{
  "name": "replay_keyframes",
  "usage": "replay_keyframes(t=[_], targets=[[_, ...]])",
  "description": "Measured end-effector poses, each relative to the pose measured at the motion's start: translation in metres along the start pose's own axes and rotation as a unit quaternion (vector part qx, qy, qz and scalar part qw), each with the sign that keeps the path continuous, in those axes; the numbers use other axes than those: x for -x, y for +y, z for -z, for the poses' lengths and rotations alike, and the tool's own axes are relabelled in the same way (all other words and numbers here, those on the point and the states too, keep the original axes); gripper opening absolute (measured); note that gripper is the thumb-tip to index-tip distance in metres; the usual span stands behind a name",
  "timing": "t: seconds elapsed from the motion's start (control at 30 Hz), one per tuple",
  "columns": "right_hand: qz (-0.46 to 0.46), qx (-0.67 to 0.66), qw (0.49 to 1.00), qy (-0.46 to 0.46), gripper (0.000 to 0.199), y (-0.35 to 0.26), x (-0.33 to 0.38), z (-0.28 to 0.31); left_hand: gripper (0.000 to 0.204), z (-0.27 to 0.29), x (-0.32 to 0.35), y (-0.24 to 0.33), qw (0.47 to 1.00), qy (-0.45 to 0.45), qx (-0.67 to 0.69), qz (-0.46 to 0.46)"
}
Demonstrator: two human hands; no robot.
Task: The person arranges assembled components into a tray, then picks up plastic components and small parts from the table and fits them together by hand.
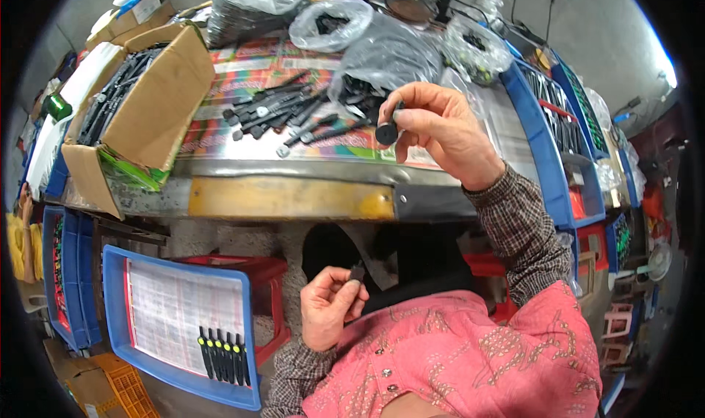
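Note:
My right hand point(444, 128) is raised over the front part of the table, its thumb and fingers closed on a small black round-ended part point(386, 133). Lower down, near my lap, my left hand point(330, 306) pinches a small dark piece point(358, 273); most of it is hidden by the fingers. Beyond my right hand, a loose heap of black stick-like parts point(283, 108) lies on the table. To the left of my lap, a blue tray point(176, 265) holds several black sticks point(223, 355) with yellow-green dots, lined up on paper.
An open cardboard box point(158, 88) full of black parts stands at the table's left. Clear plastic bags point(393, 55) of dark parts line the back. Blue bins point(540, 124) sit at the right. The table edge point(294, 198) crosses in front of me. A red stool point(275, 300) stands beside the tray.

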State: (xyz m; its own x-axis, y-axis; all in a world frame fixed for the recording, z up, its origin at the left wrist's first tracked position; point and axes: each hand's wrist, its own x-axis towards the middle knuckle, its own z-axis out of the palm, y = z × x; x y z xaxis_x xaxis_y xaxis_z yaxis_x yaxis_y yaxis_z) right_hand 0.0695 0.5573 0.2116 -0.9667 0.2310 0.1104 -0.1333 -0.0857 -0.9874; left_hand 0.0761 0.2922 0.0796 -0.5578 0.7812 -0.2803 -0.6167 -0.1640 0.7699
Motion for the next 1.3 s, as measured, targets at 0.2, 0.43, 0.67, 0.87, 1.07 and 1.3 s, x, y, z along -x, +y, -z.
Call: replay_keyframes(t=[0.2,0.43,0.67,0.87,1.07,1.3], targets=[[-0.038,-0.037,0.997,0.051,0.013,0.022,0.074,0.001,0.004,-0.025,0.004,-0.005,1.0,-0.031,-0.002,0.0],[-0.076,-0.081,0.991,0.078,0.013,0.04,0.129,-0.004,0.007,-0.045,0.007,-0.012,0.999,-0.043,-0.021,0.024],[-0.102,-0.107,0.984,0.1,0.012,0.058,0.151,-0.001,0.009,-0.054,0.002,-0.021,0.996,-0.065,-0.011,0.056],[-0.122,-0.106,0.982,0.099,0.012,0.07,0.159,0.002,0.007,-0.056,0.001,-0.027,0.994,-0.076,0.028,0.078],[-0.127,-0.118,0.979,0.104,0.012,0.08,0.159,0.004,0.007,-0.055,-0.001,-0.031,0.993,-0.073,0.036,0.086],[-0.137,-0.131,0.976,0.11,0.011,0.087,0.159,0.004,0.008,-0.054,-0.006,-0.034,0.992,-0.066,0.033,0.098]])
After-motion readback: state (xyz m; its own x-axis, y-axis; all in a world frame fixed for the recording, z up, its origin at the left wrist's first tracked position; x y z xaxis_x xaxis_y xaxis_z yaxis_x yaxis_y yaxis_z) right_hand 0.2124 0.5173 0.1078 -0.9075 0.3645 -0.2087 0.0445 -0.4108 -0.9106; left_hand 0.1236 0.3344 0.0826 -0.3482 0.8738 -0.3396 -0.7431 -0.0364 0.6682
